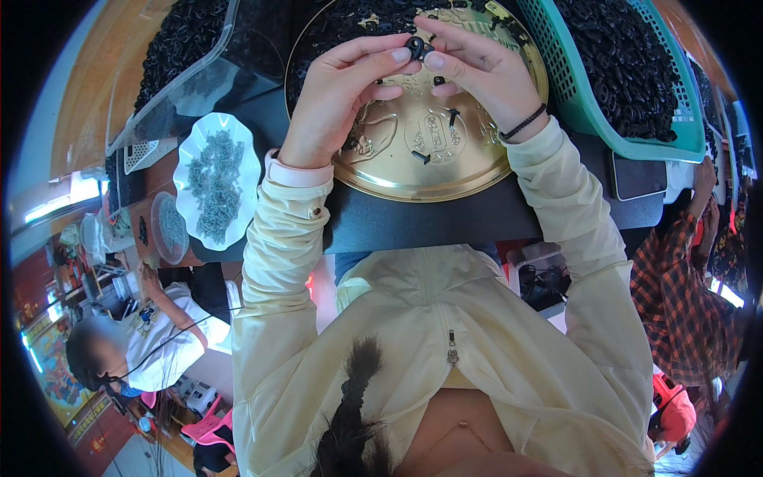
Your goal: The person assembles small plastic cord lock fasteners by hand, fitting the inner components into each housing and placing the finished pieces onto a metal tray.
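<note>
Workbench scene, read from the left: a clear plastic tub (187, 60) heaped with small black rings sits at the far left of the dark table (445, 219). Below it, nearer the table edge, a white scalloped dish (216, 183) holds a pile of small grey metal pieces, and a little round lid or dish (168, 226) with more grey bits lies just beside it.

In the middle sits a round gold tray (429, 159) with embossed patterns. Black rings are heaped along its far side, and a few loose black pieces lie on its bare centre.

The left hand (338, 99) is raised over the tray, its thumb and forefinger closed on a small black part (416, 46). The right hand (477, 71) meets it from the other side, its fingertips pinching the same part, so both hands touch at that point above the tray's far half. The part looks like a ring or clip, though it is too small to tell for sure. A black band circles the right wrist.

Right of the tray stands a green plastic basket (572, 95) full of black rings. A dark phone (640, 176) lies flat just in front of it.
</note>
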Demonstrator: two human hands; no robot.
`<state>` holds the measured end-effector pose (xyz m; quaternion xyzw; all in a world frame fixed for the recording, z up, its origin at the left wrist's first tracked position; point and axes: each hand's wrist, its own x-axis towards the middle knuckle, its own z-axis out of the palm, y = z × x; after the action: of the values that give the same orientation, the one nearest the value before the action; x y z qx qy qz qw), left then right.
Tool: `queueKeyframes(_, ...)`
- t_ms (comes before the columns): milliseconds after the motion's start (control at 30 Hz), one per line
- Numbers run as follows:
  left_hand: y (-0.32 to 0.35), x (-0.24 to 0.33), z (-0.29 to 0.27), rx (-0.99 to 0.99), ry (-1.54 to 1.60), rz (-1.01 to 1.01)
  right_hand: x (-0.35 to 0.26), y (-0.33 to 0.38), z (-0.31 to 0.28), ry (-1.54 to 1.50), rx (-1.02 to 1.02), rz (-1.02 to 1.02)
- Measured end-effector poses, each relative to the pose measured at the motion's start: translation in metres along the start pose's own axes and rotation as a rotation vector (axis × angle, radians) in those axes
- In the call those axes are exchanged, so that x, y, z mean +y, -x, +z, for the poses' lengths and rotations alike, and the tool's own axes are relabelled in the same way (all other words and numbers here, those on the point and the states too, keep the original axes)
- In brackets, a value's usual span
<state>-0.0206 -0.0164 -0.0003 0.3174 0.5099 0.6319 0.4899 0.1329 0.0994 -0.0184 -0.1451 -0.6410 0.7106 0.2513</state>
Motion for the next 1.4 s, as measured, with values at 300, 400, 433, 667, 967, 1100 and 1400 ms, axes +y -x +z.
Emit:
queueKeyframes(300,0.003,0.005,-0.003,-0.049,0.038,-0.065,-0.006,0.000,-0.005,-0.004,-0.183,0.033)
queueKeyframes(400,0.003,0.004,-0.002,-0.060,0.028,-0.086,-0.005,-0.001,-0.004,0.023,-0.154,0.044)
queueKeyframes(433,0.004,0.003,-0.002,-0.067,0.055,-0.078,-0.004,0.000,-0.003,0.027,-0.161,0.063)
queueKeyframes(667,0.005,0.001,0.002,-0.083,0.144,-0.043,0.003,0.003,0.002,-0.033,-0.068,-0.068)
queueKeyframes(967,0.001,0.005,0.010,0.026,-0.082,-0.004,-0.009,-0.002,0.009,-0.009,0.061,-0.092)
queueKeyframes(1100,-0.005,0.016,-0.004,0.139,-0.130,0.109,-0.027,-0.008,0.000,-0.746,0.086,-0.117)
queueKeyframes(1400,-0.028,-0.002,-0.010,0.202,-1.119,0.385,-0.004,-0.017,-0.031,-0.511,0.159,0.041)
